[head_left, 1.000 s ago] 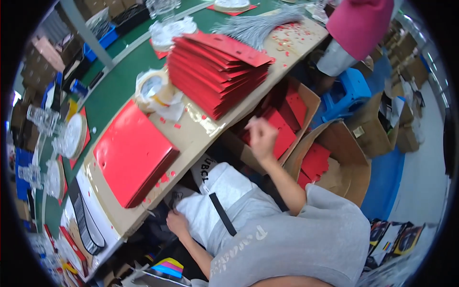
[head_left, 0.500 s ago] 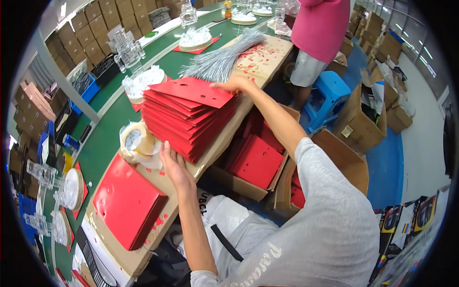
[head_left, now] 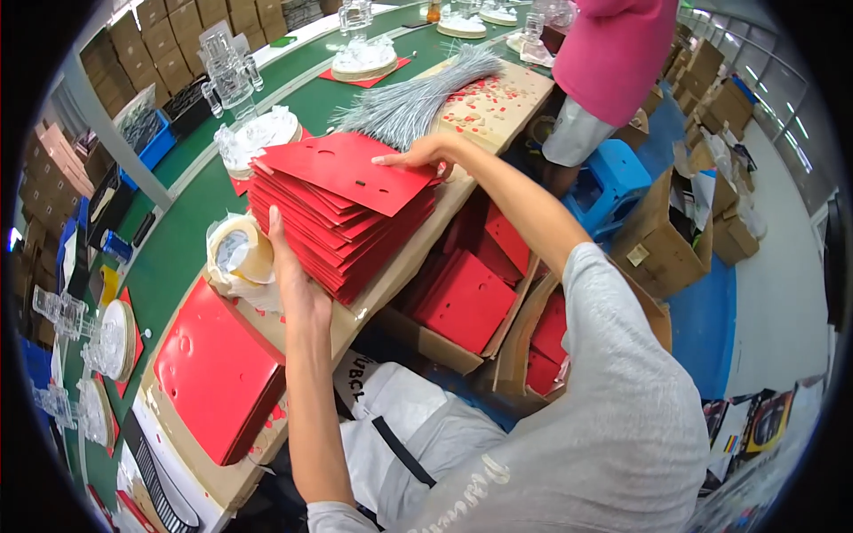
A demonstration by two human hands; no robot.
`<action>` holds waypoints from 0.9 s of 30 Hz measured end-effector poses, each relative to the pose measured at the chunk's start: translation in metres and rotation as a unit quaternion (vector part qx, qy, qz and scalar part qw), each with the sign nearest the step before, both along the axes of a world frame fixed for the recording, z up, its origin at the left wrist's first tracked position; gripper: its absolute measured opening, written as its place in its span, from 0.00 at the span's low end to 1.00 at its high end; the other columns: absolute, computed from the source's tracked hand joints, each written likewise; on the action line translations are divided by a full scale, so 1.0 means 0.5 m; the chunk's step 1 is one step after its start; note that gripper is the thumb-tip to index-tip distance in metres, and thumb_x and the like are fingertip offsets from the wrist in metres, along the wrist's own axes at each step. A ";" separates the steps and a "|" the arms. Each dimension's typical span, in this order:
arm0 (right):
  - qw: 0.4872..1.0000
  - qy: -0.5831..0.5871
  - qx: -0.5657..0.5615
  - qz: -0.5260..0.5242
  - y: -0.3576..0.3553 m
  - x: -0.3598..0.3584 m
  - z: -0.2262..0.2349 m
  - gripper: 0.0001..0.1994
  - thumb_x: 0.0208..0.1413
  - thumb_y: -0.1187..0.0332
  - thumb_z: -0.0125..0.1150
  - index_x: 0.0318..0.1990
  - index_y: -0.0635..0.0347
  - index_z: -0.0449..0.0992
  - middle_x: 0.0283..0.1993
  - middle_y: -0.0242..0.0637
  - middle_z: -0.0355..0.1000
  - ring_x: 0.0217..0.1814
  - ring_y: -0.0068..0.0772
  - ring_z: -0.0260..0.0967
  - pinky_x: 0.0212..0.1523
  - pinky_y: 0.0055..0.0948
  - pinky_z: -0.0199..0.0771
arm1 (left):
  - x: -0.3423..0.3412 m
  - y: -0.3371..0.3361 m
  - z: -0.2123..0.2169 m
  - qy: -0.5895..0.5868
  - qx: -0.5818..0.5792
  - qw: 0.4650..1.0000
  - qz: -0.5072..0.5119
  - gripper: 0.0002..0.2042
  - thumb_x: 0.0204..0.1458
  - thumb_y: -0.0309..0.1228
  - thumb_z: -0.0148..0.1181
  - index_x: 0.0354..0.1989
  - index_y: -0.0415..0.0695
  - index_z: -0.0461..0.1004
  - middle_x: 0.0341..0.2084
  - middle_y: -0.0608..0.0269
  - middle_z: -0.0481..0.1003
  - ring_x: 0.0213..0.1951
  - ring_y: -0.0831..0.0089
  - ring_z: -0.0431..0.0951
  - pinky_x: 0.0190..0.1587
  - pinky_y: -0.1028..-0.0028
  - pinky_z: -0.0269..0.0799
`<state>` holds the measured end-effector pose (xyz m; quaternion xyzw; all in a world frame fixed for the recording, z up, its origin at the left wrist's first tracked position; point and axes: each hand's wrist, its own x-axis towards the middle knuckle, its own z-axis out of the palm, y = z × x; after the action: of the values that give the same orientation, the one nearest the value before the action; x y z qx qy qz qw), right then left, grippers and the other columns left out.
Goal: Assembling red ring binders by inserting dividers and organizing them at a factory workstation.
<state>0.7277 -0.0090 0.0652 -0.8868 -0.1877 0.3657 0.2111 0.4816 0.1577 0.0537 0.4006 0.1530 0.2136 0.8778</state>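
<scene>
A tall, uneven stack of red punched sheets point(head_left: 320, 235) stands on the brown board. My right hand point(head_left: 425, 157) pinches the right edge of the top red sheet point(head_left: 342, 167), thumb above and the other fingers partly hidden. That sheet lies skewed over the pile and has a few punched holes. My left hand point(head_left: 300, 289) is open, fingers stretched up along the near left side of the stack; whether it presses on it I cannot tell. Beside that hand sits a roll of tape point(head_left: 240, 250) in crumpled wrapping. Nearer lies a neater red stack point(head_left: 216, 373) with a bulging top.
A bundle of silver wire ties point(head_left: 418, 98) lies beyond the stack, beside scattered red scraps. White round bases with clear figures point(head_left: 258, 142) line the green belt point(head_left: 182, 222). Open cartons of red sheets point(head_left: 462, 302) stand below right. A person in pink point(head_left: 613, 62) stands by a blue stool point(head_left: 611, 186).
My left hand has moved up along the stack's side. My right hand has drawn slightly left and the top sheet has turned, its near corner now lower. The view has shifted a little.
</scene>
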 end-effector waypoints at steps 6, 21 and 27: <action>0.990 0.135 -0.037 0.019 0.030 0.084 -0.044 0.69 0.36 0.16 0.54 0.76 0.61 0.41 0.79 0.55 0.36 0.80 0.53 0.41 0.73 0.58 0.45 | 0.047 0.020 -0.032 0.045 0.038 0.997 -0.052 0.34 0.56 0.50 0.64 0.64 0.40 0.64 0.58 0.55 0.73 0.56 0.62 0.77 0.60 0.61 0.74; 0.995 0.095 0.008 -0.025 0.031 0.008 -0.038 0.57 0.41 0.18 0.53 0.72 0.53 0.61 0.73 0.40 0.60 0.73 0.37 0.57 0.72 0.48 0.49 | 0.050 0.036 -0.034 0.100 0.001 0.993 -0.055 0.32 0.50 0.47 0.67 0.59 0.42 0.68 0.52 0.56 0.77 0.51 0.65 0.79 0.56 0.63 0.76; 0.984 0.168 0.064 -0.011 0.048 0.005 -0.032 0.46 0.50 0.27 0.58 0.66 0.56 0.69 0.65 0.38 0.71 0.62 0.28 0.71 0.65 0.33 0.67 | 0.054 0.076 -0.056 0.131 0.004 0.991 -0.020 0.29 0.48 0.43 0.65 0.57 0.42 0.69 0.47 0.57 0.79 0.45 0.65 0.81 0.53 0.61 0.77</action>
<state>0.7300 0.0149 0.0492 -0.7995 -0.1628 0.4940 0.3004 0.5088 0.1955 0.0255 0.4320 0.2576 0.1424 0.8525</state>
